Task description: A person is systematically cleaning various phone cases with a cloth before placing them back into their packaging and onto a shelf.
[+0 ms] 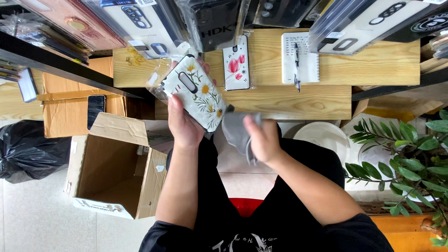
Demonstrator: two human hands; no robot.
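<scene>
- Wiping step in hand, by the look: left hand gripping white daisy-print phone case in clear plastic sleeve, tilted, held up in front of light wooden counter.
- Right hand closed round crumpled grey cloth, cloth touching case's lower corner.
- Both forearms raised from lap, wrists bent inward, hands close together.
- Next move likely calls for firm left grip, cloth drawn along case surface.
- Nearby on counter: white tulip-print phone case, spiral notepad with pen.
- Open cardboard box on floor at left.

One head-worn camera looks steeply down, close over the wooden table and lap
</scene>
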